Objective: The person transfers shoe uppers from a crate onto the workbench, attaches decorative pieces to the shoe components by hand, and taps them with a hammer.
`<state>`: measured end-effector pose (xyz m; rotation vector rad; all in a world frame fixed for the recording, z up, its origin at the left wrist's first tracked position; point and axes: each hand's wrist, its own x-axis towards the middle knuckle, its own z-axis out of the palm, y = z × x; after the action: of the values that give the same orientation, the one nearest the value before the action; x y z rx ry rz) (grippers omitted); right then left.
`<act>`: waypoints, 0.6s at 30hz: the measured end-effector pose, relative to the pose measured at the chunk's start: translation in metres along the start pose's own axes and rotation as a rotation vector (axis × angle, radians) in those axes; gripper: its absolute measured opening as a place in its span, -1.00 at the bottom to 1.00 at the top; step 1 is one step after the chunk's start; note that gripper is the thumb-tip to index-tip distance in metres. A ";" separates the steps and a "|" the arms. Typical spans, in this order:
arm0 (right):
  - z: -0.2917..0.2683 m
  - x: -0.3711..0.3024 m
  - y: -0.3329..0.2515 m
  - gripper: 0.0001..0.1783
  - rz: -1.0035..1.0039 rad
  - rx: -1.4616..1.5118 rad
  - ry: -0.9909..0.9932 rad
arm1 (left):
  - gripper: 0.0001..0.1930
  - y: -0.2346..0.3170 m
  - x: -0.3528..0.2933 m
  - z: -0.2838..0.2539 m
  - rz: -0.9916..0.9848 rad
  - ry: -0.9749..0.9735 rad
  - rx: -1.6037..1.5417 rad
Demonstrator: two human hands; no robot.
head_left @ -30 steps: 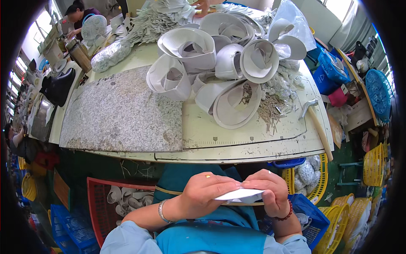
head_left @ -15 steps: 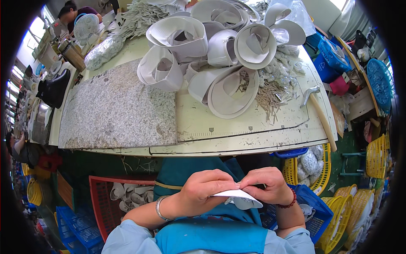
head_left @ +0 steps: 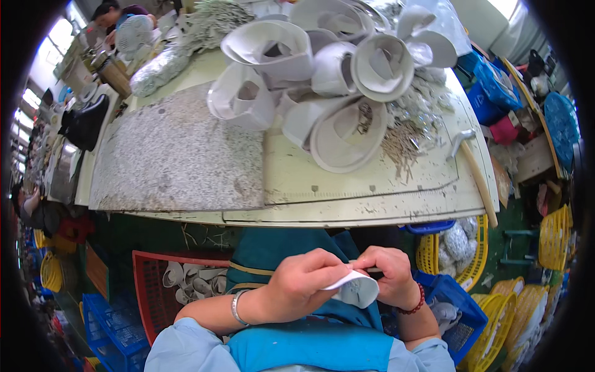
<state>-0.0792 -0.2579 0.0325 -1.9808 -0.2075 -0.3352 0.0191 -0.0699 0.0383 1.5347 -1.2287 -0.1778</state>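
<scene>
Over my lap, both hands hold a small curved white strap-like piece of leathery sheet [head_left: 357, 291], its looped lower side facing up toward me. My left hand [head_left: 310, 278] is closed, pinching the upper left edge between thumb and fingers. On the other side, my right hand [head_left: 389, 273] is closed too, its thumb and bent fingers gripping at the upper right edge. Something thin and dark shows between the right fingers, too small to make out. Shiny or greyish marks appear inside the curve of the piece.
Across the table [head_left: 322, 195] lie curled white sheets [head_left: 266, 49], a speckled stone slab [head_left: 180, 155], small tan strips [head_left: 400, 146] and a hammer [head_left: 474, 167]. Below it stand a red basket [head_left: 145, 291] with white pieces, a blue crate [head_left: 474, 322] and yellow baskets [head_left: 496, 316]. Another person works at far left.
The white piece has tilted, so its looped inside now faces up. My right hand has shifted slightly, and the whole view has moved a little.
</scene>
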 end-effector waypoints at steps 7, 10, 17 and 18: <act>0.002 0.015 -0.005 -0.85 -0.030 -0.149 0.019 | -0.72 -0.003 0.008 -0.011 -0.263 -0.119 -0.239; 0.001 0.023 -0.013 -0.87 0.006 -0.150 0.008 | -0.73 -0.004 0.004 -0.017 -0.332 -0.140 -0.294; -0.105 0.025 0.026 -0.73 0.061 -0.687 0.485 | -0.74 0.022 0.027 -0.106 0.111 0.165 0.226; -0.132 0.026 0.043 -0.70 0.051 -0.864 0.513 | -0.75 0.030 0.027 -0.123 0.222 0.246 0.426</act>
<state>-0.0608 -0.3958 0.0555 -2.6338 0.3828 -1.0080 0.0961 -0.0080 0.1216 1.7026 -1.2773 0.4326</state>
